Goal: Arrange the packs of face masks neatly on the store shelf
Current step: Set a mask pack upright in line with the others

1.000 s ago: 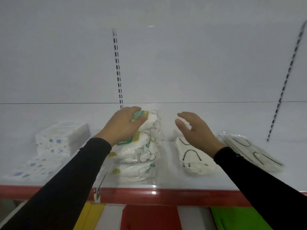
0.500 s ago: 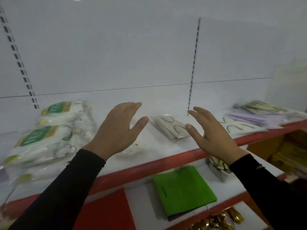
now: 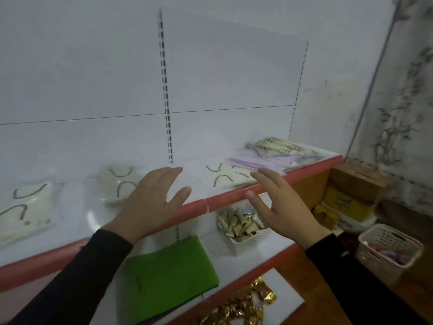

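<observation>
Packs of face masks lie flat along the white shelf (image 3: 70,221) with its red front edge: one at far left (image 3: 22,209), one (image 3: 117,184) partly behind your left hand (image 3: 150,202), one (image 3: 225,177) by your right hand (image 3: 278,207), and a purple pack (image 3: 255,163) further right. Both your hands hover with fingers spread, each grip holding nothing. A green pad (image 3: 168,277) lies on the shelf below.

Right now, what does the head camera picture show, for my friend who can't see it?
Two open hands, the left hand and right hand, hover empty over a white store shelf with a red edge. Clear packs of face masks lie spread along it. A green folder lies on the shelf below.
</observation>
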Demonstrator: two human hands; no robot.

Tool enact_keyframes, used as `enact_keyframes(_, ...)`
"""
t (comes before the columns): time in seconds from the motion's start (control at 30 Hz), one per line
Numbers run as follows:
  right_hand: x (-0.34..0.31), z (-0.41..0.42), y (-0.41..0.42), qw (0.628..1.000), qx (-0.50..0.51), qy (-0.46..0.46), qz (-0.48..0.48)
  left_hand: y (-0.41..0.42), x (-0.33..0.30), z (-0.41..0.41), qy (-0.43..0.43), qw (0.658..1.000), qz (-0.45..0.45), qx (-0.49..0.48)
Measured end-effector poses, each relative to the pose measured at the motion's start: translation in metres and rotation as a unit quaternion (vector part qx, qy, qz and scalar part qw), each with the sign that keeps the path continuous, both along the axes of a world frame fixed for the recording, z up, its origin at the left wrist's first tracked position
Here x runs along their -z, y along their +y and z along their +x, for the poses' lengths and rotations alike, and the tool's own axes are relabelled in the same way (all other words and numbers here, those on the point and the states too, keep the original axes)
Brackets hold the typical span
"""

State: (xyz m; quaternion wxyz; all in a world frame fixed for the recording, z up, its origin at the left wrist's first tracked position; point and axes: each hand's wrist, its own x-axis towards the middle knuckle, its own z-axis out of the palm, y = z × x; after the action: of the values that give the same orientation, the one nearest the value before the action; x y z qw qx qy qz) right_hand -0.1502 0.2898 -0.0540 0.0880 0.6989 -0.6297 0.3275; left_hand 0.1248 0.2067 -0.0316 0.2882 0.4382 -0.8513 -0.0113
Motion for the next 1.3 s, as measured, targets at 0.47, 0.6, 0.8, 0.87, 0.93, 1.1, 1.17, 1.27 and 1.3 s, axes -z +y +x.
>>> enact_keyframes(0.47, 0.0, -0.153, -0.039, 0.995, 0.091, 0.03, 0.03, -0.088, -0.017, -0.195, -0.062, 0.994, 0.006, 0.091)
enact_keyframes(0.6, -0.015, -0.185, -0.07, 0.992, 0.116, 0.032, 0.03, -0.134, -0.03, -0.246, -0.076, 0.991, 0.02, 0.112)
enact_keyframes(0.8, -0.028, -0.237, -0.117, 0.99, 0.137, 0.013, 0.027, -0.193, -0.03, -0.31, -0.115, 0.985, 0.035, 0.124)
enact_keyframes(0.87, -0.028, -0.256, -0.132, 0.99, 0.131, 0.01, 0.043, -0.204, -0.029, -0.326, -0.129, 0.982, 0.057, 0.124)
enact_keyframes(0.93, -0.03, -0.277, -0.149, 0.99, 0.124, 0.013, 0.058, -0.219, -0.027, -0.342, -0.144, 0.98, 0.075, 0.112)
enact_keyframes(1.1, -0.035, -0.338, -0.198, 0.993, 0.088, 0.011, 0.078, -0.248, -0.023, -0.376, -0.13, 0.981, 0.13, 0.065)
enact_keyframes(1.17, -0.034, -0.365, -0.219, 0.994, 0.061, 0.013, 0.092, -0.256, -0.022, -0.39, -0.128, 0.981, 0.143, 0.031)
enact_keyframes(1.27, -0.033, -0.406, -0.249, 0.99, 0.026, 0.018, 0.136, -0.26, -0.022, -0.409, -0.1, 0.98, 0.168, -0.037)
enact_keyframes(1.3, -0.033, -0.417, -0.258, 0.988, 0.013, 0.019, 0.153, -0.26, -0.022, -0.414, -0.097, 0.977, 0.178, -0.064)
